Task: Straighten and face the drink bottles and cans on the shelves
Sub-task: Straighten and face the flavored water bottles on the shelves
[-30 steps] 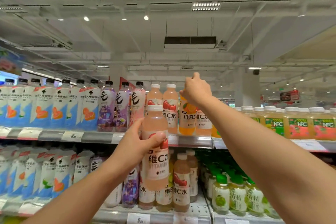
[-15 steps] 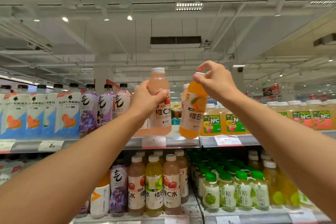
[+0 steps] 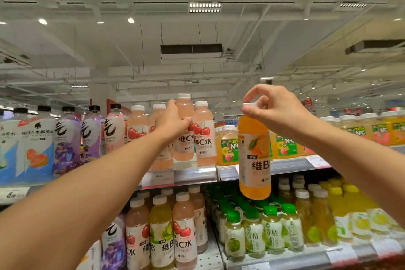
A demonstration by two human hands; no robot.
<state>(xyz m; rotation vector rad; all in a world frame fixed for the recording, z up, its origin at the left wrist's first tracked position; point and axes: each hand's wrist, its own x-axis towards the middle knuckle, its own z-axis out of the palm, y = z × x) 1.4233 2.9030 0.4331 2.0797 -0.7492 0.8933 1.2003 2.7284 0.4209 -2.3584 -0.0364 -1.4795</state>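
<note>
Centre frame: left hand [image 3: 173,121] wraps the pink bottle [image 3: 184,129], upright, just above the top shelf [image 3: 197,175] among its matching row. Right of centre, right hand [image 3: 271,107] pinches the orange bottle [image 3: 254,155] by its cap; it hangs vertical, off-shelf, nearer the camera.

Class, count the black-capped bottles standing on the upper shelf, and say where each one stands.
5. All on the upper shelf's left stretch, left to right: one, two, three, four, five. More may stand hidden behind them or beyond the left edge.
</note>
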